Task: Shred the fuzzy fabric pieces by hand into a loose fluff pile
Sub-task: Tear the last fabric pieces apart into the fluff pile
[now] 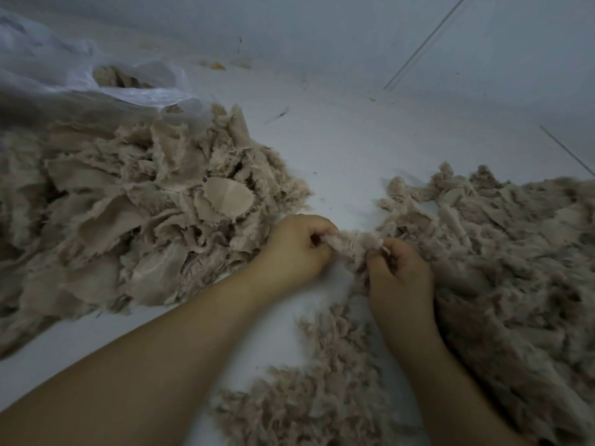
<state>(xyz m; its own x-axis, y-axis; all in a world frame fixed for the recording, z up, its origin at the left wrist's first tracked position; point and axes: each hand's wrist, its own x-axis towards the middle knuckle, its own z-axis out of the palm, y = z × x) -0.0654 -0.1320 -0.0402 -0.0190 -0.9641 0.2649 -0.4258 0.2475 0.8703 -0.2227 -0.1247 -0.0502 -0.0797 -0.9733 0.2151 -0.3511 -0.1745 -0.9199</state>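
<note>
Both hands are closed on one small fuzzy fabric piece (pixel 354 247), stretched between them just above the pale floor (pixel 338 149). The left hand (pixel 294 249) pinches its left end with curled fingers, and the right hand (pixel 399 275) grips the right end, knuckles up. The piece's long axis runs left to right from one hand to the other, slightly lower on the right, so I'd judge the coming pull to be straight apart along that line. Neither hand is nearer to it than the other; each already has an end.

To the left lies the big heap of unshredded pieces (pixel 138 214), flat backing showing on many of them, close beside the left hand. To the right and toward the person spreads the loose fluff pile (pixel 502 278), finer and more ragged, touching the right hand's far side. A strip of bare floor separates the two heaps, and the hands work over that gap, so the torn bits would likely drop at the fluff pile's edge.

At the top left a clear plastic bag (pixel 64 75) lies slumped open, with more tan fabric (pixel 116 77) visible inside its mouth. How much it holds I can't tell.
</note>
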